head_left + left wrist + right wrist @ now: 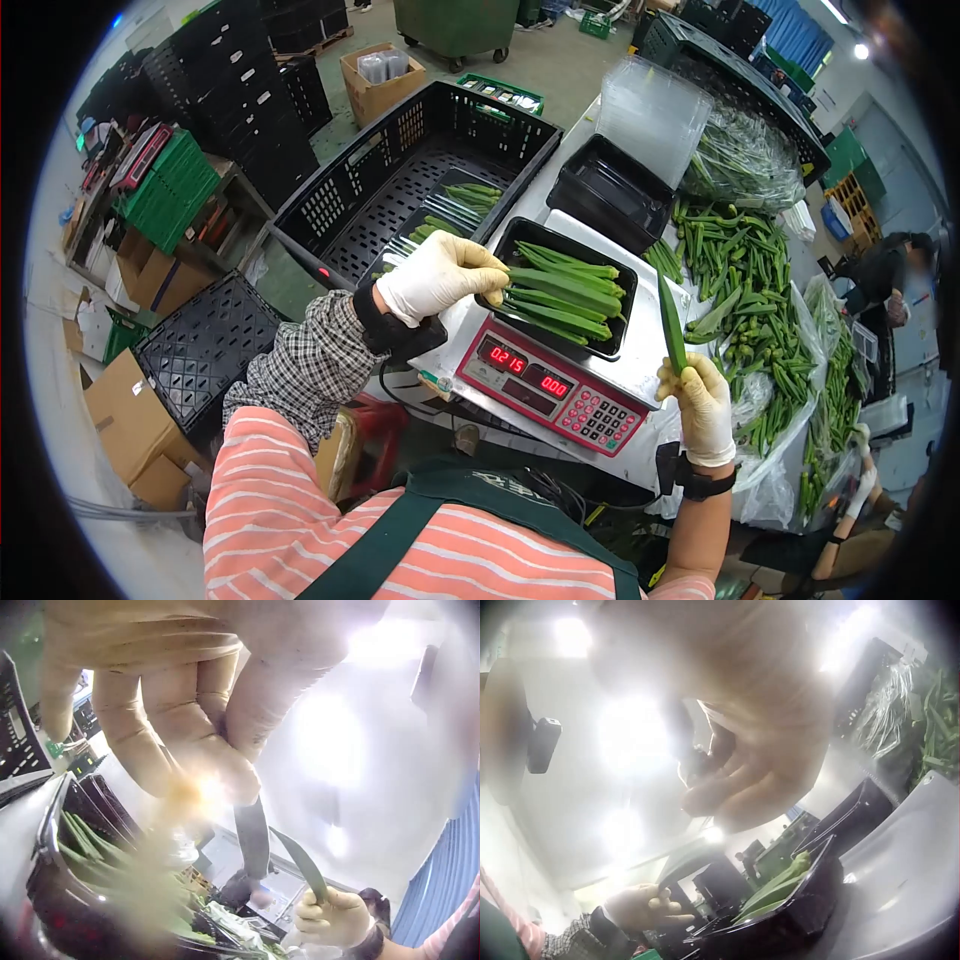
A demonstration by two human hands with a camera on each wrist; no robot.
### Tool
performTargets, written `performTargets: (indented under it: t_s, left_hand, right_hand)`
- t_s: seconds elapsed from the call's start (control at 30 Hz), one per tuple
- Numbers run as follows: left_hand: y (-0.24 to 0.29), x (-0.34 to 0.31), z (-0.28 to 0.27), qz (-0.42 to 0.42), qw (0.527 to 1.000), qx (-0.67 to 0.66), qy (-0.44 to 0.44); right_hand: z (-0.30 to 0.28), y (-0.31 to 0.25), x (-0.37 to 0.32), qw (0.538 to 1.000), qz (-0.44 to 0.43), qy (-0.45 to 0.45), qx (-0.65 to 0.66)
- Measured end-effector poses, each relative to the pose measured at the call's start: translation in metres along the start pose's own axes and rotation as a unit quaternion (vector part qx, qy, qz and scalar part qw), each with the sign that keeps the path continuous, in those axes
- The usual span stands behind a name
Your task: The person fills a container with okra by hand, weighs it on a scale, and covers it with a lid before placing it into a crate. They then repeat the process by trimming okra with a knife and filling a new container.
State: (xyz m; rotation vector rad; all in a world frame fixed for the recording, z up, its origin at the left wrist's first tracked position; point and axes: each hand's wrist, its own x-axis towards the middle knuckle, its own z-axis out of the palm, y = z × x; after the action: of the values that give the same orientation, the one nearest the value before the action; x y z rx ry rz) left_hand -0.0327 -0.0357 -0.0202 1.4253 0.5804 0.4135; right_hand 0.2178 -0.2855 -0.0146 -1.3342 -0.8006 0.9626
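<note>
In the head view, the left gloved hand is at the left edge of a black tray of okra. Its thumb and fingers pinch a pod, mostly hidden there; in the left wrist view a green pod sticks out below the fingers. The right gloved hand grips one long okra pod by its lower end, held upright right of the tray. The filled tray rests on a red scale with lit digits 0.215 and 0.00.
Right of the scale lies a large okra pile on plastic. Empty black trays and clear lids stand behind the scale. A black crate at the left holds filled trays. Another person works at the far right.
</note>
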Motion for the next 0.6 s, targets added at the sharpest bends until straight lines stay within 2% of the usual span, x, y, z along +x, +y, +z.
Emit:
performTargets:
  t_s: [0.1,0.13,0.2,0.27,0.3,0.33,0.4,0.47,0.5,0.6]
  left_hand:
    - [0.006,-0.023,0.020,0.015,0.998,0.065,0.010]
    - [0.005,-0.032,0.031,0.010,0.999,0.044,0.017]
    - [-0.005,-0.049,0.057,-0.006,1.000,0.014,0.021]
    - [-0.021,-0.061,0.083,0.023,0.994,0.100,0.021]
    - [-0.034,-0.065,0.100,0.012,1.000,0.005,0.013]
    - [-0.036,-0.069,0.116,-0.017,0.999,-0.027,0.005]
    - [-0.048,-0.071,0.146,-0.009,1.000,-0.015,-0.019]
    - [-0.057,-0.077,0.174,0.042,0.993,0.093,-0.054]
    - [-0.068,-0.080,0.187,0.042,0.995,0.041,-0.086]
    - [-0.078,-0.089,0.205,0.090,0.977,0.141,-0.131]
  right_hand:
    - [0.009,-0.001,-0.004,1.000,-0.021,-0.014,-0.010]
    - [0.014,0.000,-0.008,0.999,-0.038,-0.011,-0.007]
    - [0.013,0.007,-0.020,0.996,-0.011,-0.055,0.062]
    - [0.008,0.013,-0.034,0.986,0.033,-0.109,0.119]
    - [0.001,0.017,-0.042,0.985,0.053,-0.115,0.121]
    - [-0.007,0.017,-0.052,0.985,0.070,-0.109,0.110]
    - [-0.019,0.017,-0.073,0.991,0.069,-0.063,0.100]
    - [-0.048,0.026,-0.094,0.994,0.051,-0.028,0.093]
    - [-0.060,0.025,-0.107,0.995,0.039,-0.002,0.093]
    - [-0.107,0.022,-0.146,0.997,0.024,0.064,0.045]
